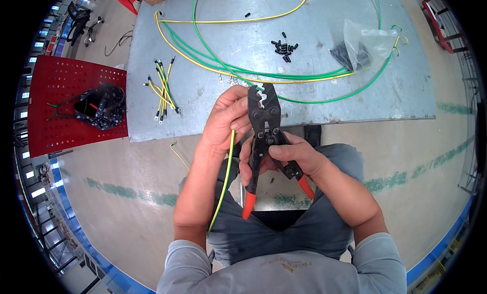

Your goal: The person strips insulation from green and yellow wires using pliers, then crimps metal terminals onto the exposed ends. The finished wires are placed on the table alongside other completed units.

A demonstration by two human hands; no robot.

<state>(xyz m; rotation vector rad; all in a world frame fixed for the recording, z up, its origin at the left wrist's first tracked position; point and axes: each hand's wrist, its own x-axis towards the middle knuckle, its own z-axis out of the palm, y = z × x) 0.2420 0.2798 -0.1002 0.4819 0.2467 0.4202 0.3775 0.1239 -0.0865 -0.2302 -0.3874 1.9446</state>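
Note:
My right hand (pixel 299 156) is wrapped round a black crimping pliers (pixel 262 122) with red-tipped handles, held upright over my lap. The handles stand apart, and the jaws point toward the table. Beside the jaws, my left hand (pixel 223 119) pinches a yellow-green wire (pixel 225 182), whose length hangs down along my left forearm. My fingertips hide the wire's upper end, so I cannot tell whether it lies in the jaws. Small silvery terminals (pixel 232 82) lie on the table just beyond my left hand.
On the grey metal table (pixel 304 108) lie long green and yellow wires (pixel 299 76), black sleeves (pixel 285 49), short finished leads (pixel 163 88) and a clear plastic bag (pixel 362 47) with dark contents. A red perforated panel (pixel 56 101) carrying a dark patterned bag (pixel 104 105) adjoins the table's left side.

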